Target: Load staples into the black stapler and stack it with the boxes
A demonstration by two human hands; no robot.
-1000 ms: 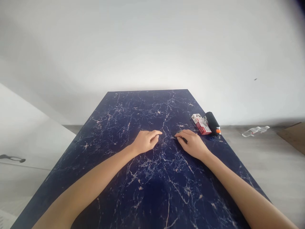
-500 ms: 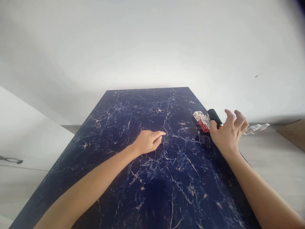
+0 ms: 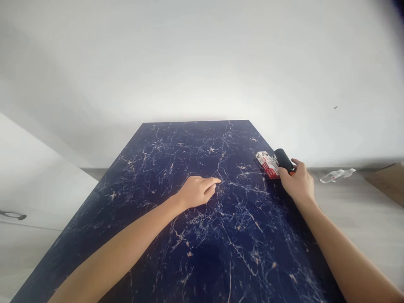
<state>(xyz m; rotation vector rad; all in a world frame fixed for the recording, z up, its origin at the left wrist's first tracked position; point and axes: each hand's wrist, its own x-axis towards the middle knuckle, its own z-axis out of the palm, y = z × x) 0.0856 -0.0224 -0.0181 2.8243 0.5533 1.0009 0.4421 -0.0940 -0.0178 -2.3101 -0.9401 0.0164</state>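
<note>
Far left: dark ring-ended handle [image 3: 12, 215] on a pale panel, cut off by the frame edge. Blue marbled table [image 3: 195, 139] centre, its near end running out of view. Left hand [image 3: 197, 191] over mid-table, index finger extended, thumb just beneath it, other fingers curled under and mostly hidden; cannot tell whether anything is inside them. Right of it, near the table's right edge, a red-and-white box [image 3: 268, 165], print too small to read. Just beside it, a black cylinder [image 3: 283, 159] lies on its side, near end largely covered, only a sliver of orange showing. Right hand [image 3: 298, 183] straddles that end, thumb on the box side, index finger opposite, remaining fingers obscured; contact likely at the thumb, but whether the grip has closed, cannot tell. Beyond, on the floor, a clear plastic bottle [image 3: 337, 175], outline blurred; then a brown board [image 3: 389, 181], cut off at right. Against half a second ago: right hand's raised, splayed fingers have come down around the cylinder; left hand, box and cylinder practically unmoved.
</note>
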